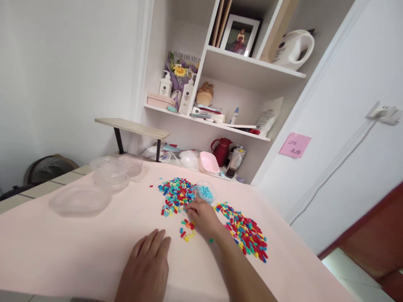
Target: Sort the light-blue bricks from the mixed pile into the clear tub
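Reaching forward, the right hand (203, 214) worked at the near edge of the left pile (176, 195) of coloured beads, toward the table's (63, 247) far edge. Its fingers were curled down onto the beads at the pile's rim; whether they pinched 1 or merely touched them could not be told. Just beyond the fingertips sat a small clear dish (206, 192) holding only blue beads, touching the pile's right side. A second, longer pile (247, 233) ran toward the table's right edge, just beside the forearm. A few stray beads (188, 231) lay between the 2 hands.

Those beads looked tiny, hard and light, surely quick to skitter on the smooth pink top, so a fingertip pinch from above, 1 at a time, seemed the sound way to take them.

The left hand (146, 268) lay flat, palm down, near the table's front edge, fingers spread loose and holding nothing. The right arm stretched out nearly straight, wrist low, palm down.

Stacked clear tubs (110, 172) and a lid (80, 200) sat well apart, toward the left edge.
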{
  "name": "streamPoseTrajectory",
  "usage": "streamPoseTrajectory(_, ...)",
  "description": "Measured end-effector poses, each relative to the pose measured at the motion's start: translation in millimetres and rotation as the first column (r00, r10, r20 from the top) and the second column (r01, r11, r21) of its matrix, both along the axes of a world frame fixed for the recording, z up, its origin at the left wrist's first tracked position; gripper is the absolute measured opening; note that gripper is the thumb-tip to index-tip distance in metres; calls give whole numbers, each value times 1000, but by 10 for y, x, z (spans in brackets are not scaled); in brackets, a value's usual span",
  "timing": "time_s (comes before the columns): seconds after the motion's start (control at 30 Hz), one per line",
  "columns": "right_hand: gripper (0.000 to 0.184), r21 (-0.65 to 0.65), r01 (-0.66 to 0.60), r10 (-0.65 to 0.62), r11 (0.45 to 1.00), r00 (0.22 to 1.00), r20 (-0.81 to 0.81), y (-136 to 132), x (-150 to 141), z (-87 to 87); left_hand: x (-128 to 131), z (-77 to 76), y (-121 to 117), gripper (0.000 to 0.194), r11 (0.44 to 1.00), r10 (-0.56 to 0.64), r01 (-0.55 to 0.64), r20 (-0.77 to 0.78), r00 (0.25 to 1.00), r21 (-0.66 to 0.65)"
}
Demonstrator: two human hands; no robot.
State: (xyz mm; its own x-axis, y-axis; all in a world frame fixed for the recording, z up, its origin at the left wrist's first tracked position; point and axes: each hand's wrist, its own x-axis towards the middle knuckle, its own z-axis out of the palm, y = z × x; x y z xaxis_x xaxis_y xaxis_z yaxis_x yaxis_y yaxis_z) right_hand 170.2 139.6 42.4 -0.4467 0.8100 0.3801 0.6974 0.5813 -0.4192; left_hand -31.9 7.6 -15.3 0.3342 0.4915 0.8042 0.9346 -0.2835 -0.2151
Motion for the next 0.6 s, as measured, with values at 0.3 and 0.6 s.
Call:
streamPoseTrajectory(0.3, 25, 17, 126, -128, 992, 985, 117, 69, -158, -26, -1, -12, 8, 38, 1000, -1, 1, 8, 1000, -12)
streamPoseTrajectory(0.6, 17, 41, 106, -96, 994, 976, -197, 157, 95, 7, -3, -30, 15, 37, 999, -22, 23, 42, 999, -23)
